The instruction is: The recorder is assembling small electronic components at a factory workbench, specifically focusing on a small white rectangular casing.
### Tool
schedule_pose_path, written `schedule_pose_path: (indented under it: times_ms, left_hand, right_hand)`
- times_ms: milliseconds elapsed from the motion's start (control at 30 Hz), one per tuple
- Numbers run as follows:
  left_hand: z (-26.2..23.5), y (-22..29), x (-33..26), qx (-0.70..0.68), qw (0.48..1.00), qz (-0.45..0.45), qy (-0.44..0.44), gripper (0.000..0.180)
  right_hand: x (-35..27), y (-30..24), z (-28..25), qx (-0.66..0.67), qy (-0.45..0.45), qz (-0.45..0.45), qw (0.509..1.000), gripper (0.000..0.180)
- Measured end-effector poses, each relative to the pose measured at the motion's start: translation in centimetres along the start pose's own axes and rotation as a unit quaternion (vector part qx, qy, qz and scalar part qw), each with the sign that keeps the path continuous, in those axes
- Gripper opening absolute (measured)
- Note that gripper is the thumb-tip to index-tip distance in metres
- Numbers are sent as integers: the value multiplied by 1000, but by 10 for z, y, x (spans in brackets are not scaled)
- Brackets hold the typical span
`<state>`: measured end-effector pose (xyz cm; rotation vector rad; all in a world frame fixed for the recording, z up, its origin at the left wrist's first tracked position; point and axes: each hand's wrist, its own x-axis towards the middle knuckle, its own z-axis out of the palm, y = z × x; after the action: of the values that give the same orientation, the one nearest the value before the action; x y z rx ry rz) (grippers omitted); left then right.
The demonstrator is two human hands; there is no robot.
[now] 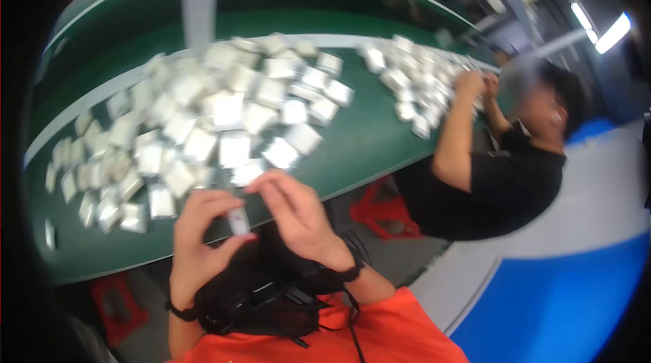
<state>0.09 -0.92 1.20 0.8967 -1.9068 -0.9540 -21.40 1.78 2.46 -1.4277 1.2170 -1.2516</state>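
My left hand (203, 237) curls round a small white block-like piece (238, 221), pinched between thumb and fingers above the near table edge. My right hand (295, 217) is just to the right of that piece, apart from it. Its fingers stretch toward the pile, and nothing can be made out between them. Right in front of both hands spreads a big heap of white, square packets (230, 112), several of them shiny like clear plastic wrap. Blur hides the details of the held piece.
The heap lies on a curved green table (352, 136). On the right a person in black (502, 186) handles a second heap of white packets (407, 78). A grey post (199, 3) stands beyond my heap. Red stools (383, 210) are below the table edge.
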Motion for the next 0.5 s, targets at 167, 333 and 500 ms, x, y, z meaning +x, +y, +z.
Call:
schedule_pose_path:
  times_ms: [167, 333, 500]
  left_hand:
    - [1, -5, 2, -15, 1000, -12, 22, 56]
    - [5, -5, 5, -62, 996, -61, -3, 52]
    - [7, -4, 15, -76, 996, -7, -34, 56]
  right_hand:
    - [8, -8, -1, 3, -24, -97, 995, 15]
    - [4, -15, -16, -81, 22, -113, 990, 17]
    - [-5, -2, -26, 10, 76, -100, 992, 10]
